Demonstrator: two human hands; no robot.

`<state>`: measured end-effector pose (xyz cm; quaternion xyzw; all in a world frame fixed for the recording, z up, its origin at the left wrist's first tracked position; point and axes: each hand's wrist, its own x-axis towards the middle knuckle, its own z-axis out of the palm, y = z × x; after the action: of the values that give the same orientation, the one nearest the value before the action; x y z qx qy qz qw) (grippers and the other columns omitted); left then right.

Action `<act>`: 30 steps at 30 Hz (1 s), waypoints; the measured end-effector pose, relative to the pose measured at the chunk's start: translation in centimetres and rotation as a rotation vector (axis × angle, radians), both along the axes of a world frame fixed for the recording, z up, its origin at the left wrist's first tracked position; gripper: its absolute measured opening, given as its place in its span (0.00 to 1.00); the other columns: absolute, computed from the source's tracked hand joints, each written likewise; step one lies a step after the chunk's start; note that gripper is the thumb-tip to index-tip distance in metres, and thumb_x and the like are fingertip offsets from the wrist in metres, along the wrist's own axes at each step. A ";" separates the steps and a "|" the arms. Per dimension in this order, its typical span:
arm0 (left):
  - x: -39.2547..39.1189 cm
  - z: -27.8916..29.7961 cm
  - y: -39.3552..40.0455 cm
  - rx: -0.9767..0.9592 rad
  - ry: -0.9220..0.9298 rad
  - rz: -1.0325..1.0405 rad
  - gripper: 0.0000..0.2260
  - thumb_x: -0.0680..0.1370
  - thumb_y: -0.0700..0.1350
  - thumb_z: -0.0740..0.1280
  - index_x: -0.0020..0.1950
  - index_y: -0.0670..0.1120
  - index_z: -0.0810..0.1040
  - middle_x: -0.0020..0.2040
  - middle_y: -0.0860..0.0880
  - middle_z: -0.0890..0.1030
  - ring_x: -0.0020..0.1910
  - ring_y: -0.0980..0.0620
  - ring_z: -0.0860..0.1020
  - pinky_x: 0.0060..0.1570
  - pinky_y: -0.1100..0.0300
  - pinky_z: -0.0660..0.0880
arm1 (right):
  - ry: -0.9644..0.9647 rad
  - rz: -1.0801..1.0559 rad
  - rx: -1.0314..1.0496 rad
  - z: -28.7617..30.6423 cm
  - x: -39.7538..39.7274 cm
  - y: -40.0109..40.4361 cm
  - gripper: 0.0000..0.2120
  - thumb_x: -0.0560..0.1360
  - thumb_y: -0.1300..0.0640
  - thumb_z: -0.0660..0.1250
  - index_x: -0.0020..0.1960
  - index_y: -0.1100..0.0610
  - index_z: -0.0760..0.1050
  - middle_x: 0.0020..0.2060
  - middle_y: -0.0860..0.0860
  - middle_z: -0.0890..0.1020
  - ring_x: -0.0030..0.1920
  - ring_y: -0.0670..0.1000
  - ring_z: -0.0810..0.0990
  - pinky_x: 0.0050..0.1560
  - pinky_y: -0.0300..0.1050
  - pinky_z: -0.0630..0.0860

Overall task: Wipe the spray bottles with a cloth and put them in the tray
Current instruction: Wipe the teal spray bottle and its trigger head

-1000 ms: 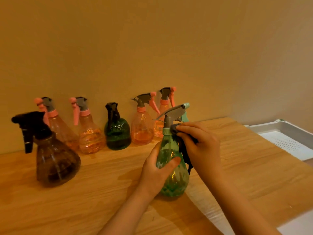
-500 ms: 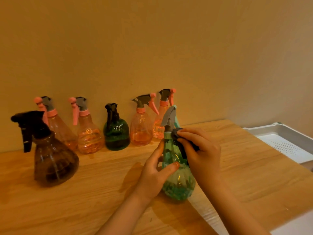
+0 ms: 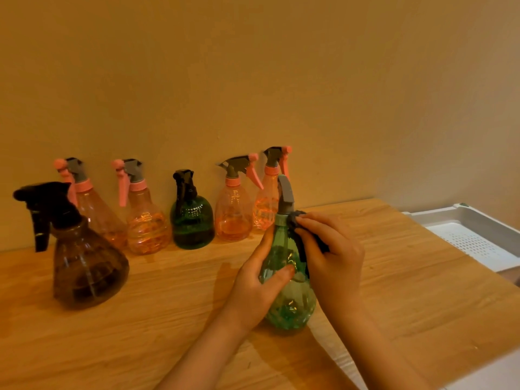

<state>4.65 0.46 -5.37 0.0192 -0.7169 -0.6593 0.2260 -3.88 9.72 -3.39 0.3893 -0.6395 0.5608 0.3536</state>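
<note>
A light green spray bottle [image 3: 289,291] is standing upright on the wooden table [image 3: 168,319], close to the person. The left hand [image 3: 257,288] is holding the round body of this bottle, with the fingers curling around the far side and the thumb pressing on the front. The right hand [image 3: 333,257] is pinching a dark cloth [image 3: 302,237] in its bent fingers and is pressing it against the bottle's neck, just under the gray sprayer top. Farther off on the left, a big brown bottle [image 3: 84,266] with a black top is sitting alone on the table. Behind it, a row of bottles is standing along the wall [image 3: 253,80]: two orange bottles [image 3: 118,218] with pink triggers, then a short dark green bottle [image 3: 192,223], then two more orange bottles [image 3: 239,212]. The last one is partly hiding behind the light green bottle's top. Off to the right, past the edge of the table, a white tray [image 3: 475,235] with small holes in its floor is sitting well apart from the bottle.
</note>
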 end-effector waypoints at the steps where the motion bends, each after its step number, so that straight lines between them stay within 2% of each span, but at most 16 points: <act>1: -0.1 0.0 0.1 -0.009 0.002 0.024 0.26 0.77 0.37 0.67 0.63 0.64 0.64 0.55 0.72 0.77 0.59 0.71 0.73 0.51 0.74 0.71 | 0.011 -0.010 0.013 0.0 0.0 0.0 0.08 0.69 0.68 0.69 0.47 0.62 0.81 0.44 0.50 0.79 0.46 0.44 0.78 0.49 0.29 0.73; 3: -0.3 0.0 0.3 -0.022 0.004 0.081 0.28 0.76 0.37 0.69 0.63 0.65 0.64 0.58 0.69 0.75 0.59 0.73 0.72 0.51 0.75 0.71 | 0.038 -0.021 0.038 0.0 0.0 0.1 0.08 0.69 0.68 0.69 0.46 0.63 0.81 0.45 0.50 0.79 0.47 0.45 0.78 0.50 0.29 0.73; 6: -0.3 -0.4 0.3 -0.083 0.001 0.129 0.31 0.74 0.40 0.71 0.63 0.69 0.60 0.61 0.69 0.68 0.57 0.79 0.68 0.51 0.78 0.68 | 0.033 -0.023 0.042 -0.1 0.0 0.2 0.07 0.69 0.67 0.69 0.46 0.62 0.81 0.45 0.50 0.79 0.47 0.44 0.78 0.50 0.28 0.72; 11: 0.2 -0.6 0.2 -0.203 -0.071 0.044 0.36 0.75 0.42 0.70 0.64 0.73 0.51 0.62 0.75 0.60 0.58 0.86 0.59 0.52 0.83 0.62 | -0.069 -0.029 -0.027 -0.4 -0.3 0.1 0.07 0.69 0.66 0.68 0.46 0.61 0.81 0.44 0.49 0.80 0.45 0.43 0.78 0.47 0.29 0.73; 15: 0.0 -0.8 0.3 -0.264 -0.076 0.086 0.39 0.73 0.45 0.73 0.64 0.77 0.50 0.63 0.71 0.62 0.59 0.81 0.61 0.53 0.81 0.63 | -0.057 -0.040 -0.012 -0.3 -0.4 0.3 0.08 0.69 0.67 0.68 0.47 0.61 0.81 0.43 0.50 0.80 0.45 0.44 0.78 0.47 0.29 0.74; 19: -0.1 -0.9 0.4 -0.302 -0.060 0.123 0.39 0.72 0.46 0.74 0.66 0.75 0.50 0.60 0.66 0.66 0.59 0.73 0.68 0.54 0.75 0.69 | -0.031 -0.049 0.002 -0.2 -0.4 0.4 0.07 0.69 0.66 0.68 0.47 0.62 0.81 0.44 0.49 0.79 0.45 0.44 0.78 0.47 0.30 0.74; 21: 0.1 -0.9 0.5 -0.315 -0.041 0.125 0.37 0.72 0.49 0.70 0.68 0.72 0.50 0.62 0.69 0.64 0.61 0.76 0.66 0.55 0.77 0.67 | -0.038 -0.046 -0.003 -0.2 -0.2 0.2 0.07 0.70 0.66 0.68 0.47 0.61 0.81 0.45 0.48 0.79 0.45 0.44 0.78 0.47 0.31 0.75; 24: 0.1 -1.1 0.3 -0.245 -0.044 0.093 0.35 0.74 0.46 0.69 0.72 0.62 0.52 0.64 0.71 0.59 0.60 0.83 0.58 0.55 0.83 0.60 | -0.031 -0.057 -0.001 -0.4 -0.1 -0.3 0.07 0.69 0.67 0.68 0.46 0.61 0.81 0.45 0.47 0.79 0.45 0.43 0.78 0.47 0.29 0.73; 26: 0.1 -1.1 0.1 -0.206 -0.043 0.096 0.32 0.72 0.47 0.71 0.68 0.65 0.57 0.64 0.69 0.62 0.60 0.82 0.61 0.54 0.81 0.63 | -0.033 -0.058 0.003 -0.4 -0.1 -0.4 0.08 0.69 0.67 0.68 0.46 0.62 0.81 0.44 0.48 0.79 0.45 0.42 0.77 0.47 0.28 0.72; 28: -0.1 -1.1 0.2 -0.218 -0.045 0.123 0.32 0.71 0.48 0.72 0.63 0.69 0.55 0.63 0.70 0.63 0.59 0.83 0.61 0.53 0.81 0.63 | -0.020 -0.061 0.017 -0.3 -0.1 -0.3 0.08 0.69 0.67 0.68 0.46 0.62 0.81 0.45 0.48 0.79 0.46 0.42 0.77 0.48 0.28 0.72; 30: -0.2 -1.0 0.2 -0.226 -0.027 0.142 0.34 0.72 0.42 0.74 0.62 0.68 0.56 0.61 0.69 0.64 0.57 0.83 0.62 0.52 0.82 0.63 | 0.015 -0.069 0.042 -0.1 -0.1 -0.3 0.08 0.69 0.68 0.68 0.47 0.63 0.81 0.45 0.48 0.78 0.46 0.43 0.77 0.48 0.29 0.73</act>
<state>4.44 0.69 -6.41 0.0531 -0.7864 -0.5564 0.2632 -3.99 9.39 -3.47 0.3785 -0.6615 0.5317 0.3695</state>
